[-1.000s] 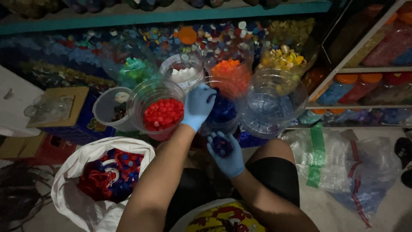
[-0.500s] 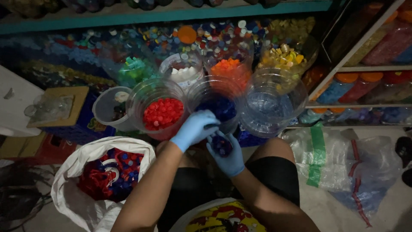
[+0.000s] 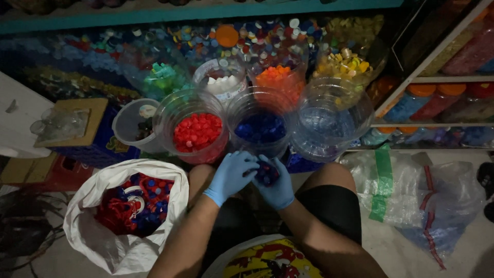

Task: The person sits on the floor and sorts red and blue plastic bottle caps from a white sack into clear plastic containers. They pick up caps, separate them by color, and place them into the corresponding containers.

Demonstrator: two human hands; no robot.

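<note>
Both of your gloved hands meet low over your lap: your right hand (image 3: 278, 186) lies cupped, palm up, cradling a small heap of dark blue bottle caps (image 3: 266, 173), while your left hand (image 3: 232, 173) curls over it with fingertips dipping into that heap, apparently pinching at a cap, though the exact grip cannot be told. Left of your left hand and nearer you, a white sack (image 3: 126, 216) sits open with mixed red and blue caps. Directly ahead of both hands, just beyond the fingertips, stands the clear jar of blue caps (image 3: 260, 127); the jar of red caps (image 3: 197, 131) lies ahead and left, nearer your left hand, and a nearly empty clear jar (image 3: 332, 121) ahead and right. Farther on stand jars of white caps (image 3: 222, 82), orange caps (image 3: 277, 78), green caps (image 3: 163, 77) and yellow caps (image 3: 343, 64).
</note>
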